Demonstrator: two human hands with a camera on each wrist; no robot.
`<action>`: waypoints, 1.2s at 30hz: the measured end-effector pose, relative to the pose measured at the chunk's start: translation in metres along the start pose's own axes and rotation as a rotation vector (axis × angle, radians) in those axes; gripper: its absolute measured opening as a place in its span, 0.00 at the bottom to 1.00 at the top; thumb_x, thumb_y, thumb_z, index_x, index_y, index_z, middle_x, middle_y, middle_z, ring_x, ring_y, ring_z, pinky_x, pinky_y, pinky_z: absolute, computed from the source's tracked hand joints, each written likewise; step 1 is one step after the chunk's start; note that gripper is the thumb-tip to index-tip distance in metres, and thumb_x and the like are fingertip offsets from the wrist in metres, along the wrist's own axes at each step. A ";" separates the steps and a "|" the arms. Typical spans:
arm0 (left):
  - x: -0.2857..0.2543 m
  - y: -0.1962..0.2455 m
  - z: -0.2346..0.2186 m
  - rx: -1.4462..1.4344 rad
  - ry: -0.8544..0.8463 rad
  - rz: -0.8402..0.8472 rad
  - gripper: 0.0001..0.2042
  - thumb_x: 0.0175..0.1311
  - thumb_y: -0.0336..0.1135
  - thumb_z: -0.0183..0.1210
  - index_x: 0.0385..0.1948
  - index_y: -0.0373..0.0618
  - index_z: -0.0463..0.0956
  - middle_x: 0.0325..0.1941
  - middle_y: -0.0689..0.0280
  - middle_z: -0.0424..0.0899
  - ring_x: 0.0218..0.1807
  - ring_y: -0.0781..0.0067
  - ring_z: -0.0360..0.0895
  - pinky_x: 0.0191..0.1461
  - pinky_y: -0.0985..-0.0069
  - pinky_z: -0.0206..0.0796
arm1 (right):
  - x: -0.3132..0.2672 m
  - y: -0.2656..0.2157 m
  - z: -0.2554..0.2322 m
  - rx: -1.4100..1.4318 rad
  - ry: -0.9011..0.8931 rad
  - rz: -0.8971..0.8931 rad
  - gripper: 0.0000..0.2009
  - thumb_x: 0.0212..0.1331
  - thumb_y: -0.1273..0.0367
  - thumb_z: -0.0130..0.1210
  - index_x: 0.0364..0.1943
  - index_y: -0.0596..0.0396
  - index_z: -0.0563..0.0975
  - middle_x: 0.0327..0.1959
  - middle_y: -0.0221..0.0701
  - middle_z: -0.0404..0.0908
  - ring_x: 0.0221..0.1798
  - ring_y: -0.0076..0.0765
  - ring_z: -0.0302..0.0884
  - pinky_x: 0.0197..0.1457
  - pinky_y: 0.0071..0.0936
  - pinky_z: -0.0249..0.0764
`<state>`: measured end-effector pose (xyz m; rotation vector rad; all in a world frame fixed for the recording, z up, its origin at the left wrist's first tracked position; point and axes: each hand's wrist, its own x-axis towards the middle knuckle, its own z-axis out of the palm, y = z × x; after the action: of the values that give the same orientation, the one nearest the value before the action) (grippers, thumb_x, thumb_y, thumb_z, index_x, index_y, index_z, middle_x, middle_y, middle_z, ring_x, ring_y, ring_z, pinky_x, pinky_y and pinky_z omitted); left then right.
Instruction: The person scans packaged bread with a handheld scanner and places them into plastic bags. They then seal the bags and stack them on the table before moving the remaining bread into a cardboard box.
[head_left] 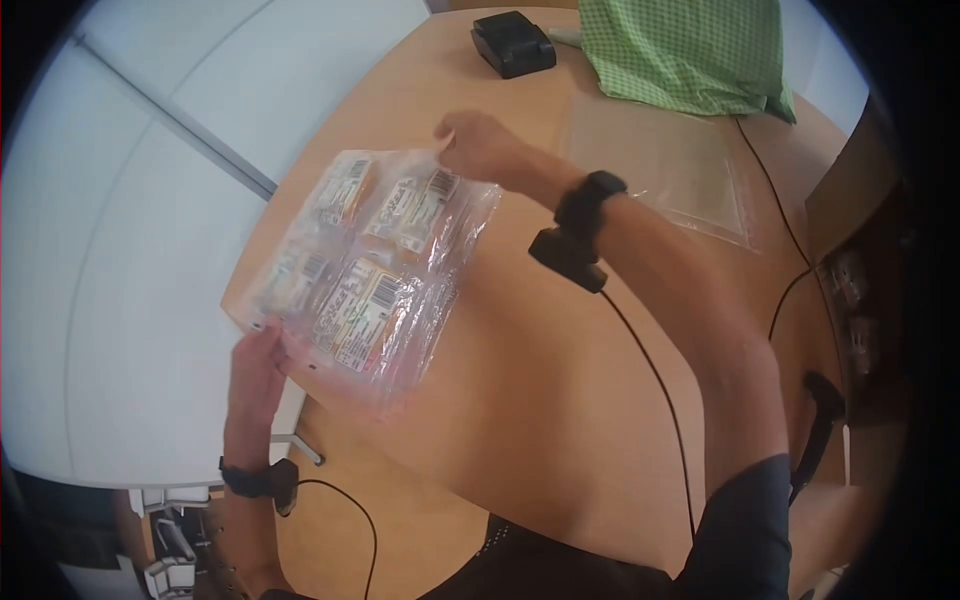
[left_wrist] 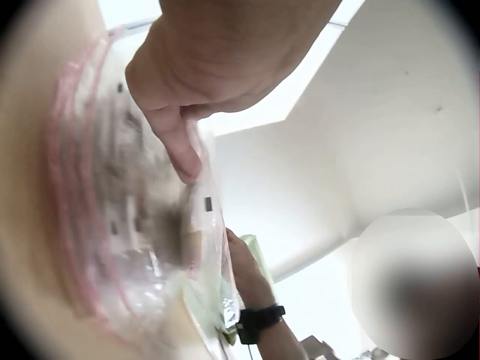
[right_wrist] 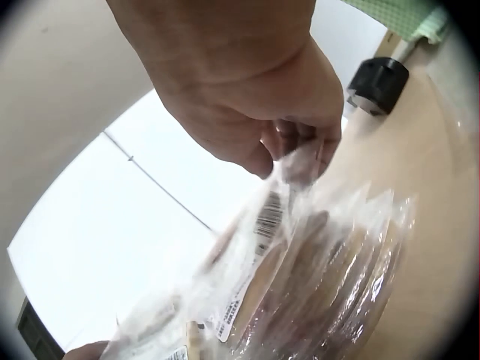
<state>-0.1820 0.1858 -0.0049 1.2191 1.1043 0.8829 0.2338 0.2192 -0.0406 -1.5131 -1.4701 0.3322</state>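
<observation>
A clear plastic bag with pink edging holds several labelled packets with barcodes, in the head view at the table's left side. My left hand pinches its near left corner; in the left wrist view that hand has its thumb on the bag's edge. At the far edge, my right hand grips the bag; the right wrist view shows this hand with the plastic bunched between thumb and curled fingers. Layers of shiny film hang below it, beside a barcode label.
A black device stands at the table's far edge, beside a green checked cloth. Flat clear bags lie right of my right hand. Dark cables cross the tabletop. A white surface adjoins on the left.
</observation>
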 end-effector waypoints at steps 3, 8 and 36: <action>0.015 -0.022 -0.022 0.039 0.018 -0.093 0.11 0.81 0.41 0.58 0.51 0.42 0.76 0.42 0.70 0.82 0.45 0.77 0.83 0.55 0.75 0.80 | -0.006 -0.001 0.013 -0.091 -0.025 0.075 0.13 0.53 0.73 0.63 0.43 0.58 0.88 0.44 0.47 0.89 0.50 0.55 0.87 0.58 0.43 0.82; 0.012 -0.026 -0.023 0.019 -0.015 -0.080 0.13 0.81 0.41 0.58 0.53 0.41 0.76 0.44 0.69 0.84 0.46 0.77 0.85 0.53 0.77 0.81 | 0.000 0.004 0.009 -0.016 0.001 0.020 0.10 0.52 0.74 0.63 0.38 0.56 0.89 0.42 0.46 0.90 0.46 0.52 0.88 0.52 0.43 0.84; -0.079 0.033 0.170 0.593 -0.529 0.759 0.25 0.84 0.37 0.46 0.76 0.35 0.60 0.81 0.52 0.64 0.80 0.52 0.65 0.80 0.54 0.60 | -0.190 0.038 -0.264 -0.871 -0.047 0.212 0.04 0.60 0.72 0.60 0.36 0.57 0.83 0.31 0.37 0.85 0.37 0.54 0.85 0.41 0.49 0.81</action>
<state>-0.0366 0.0709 0.0403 2.2947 0.4515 0.7094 0.4108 -0.0552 -0.0157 -2.3648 -1.5791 -0.1957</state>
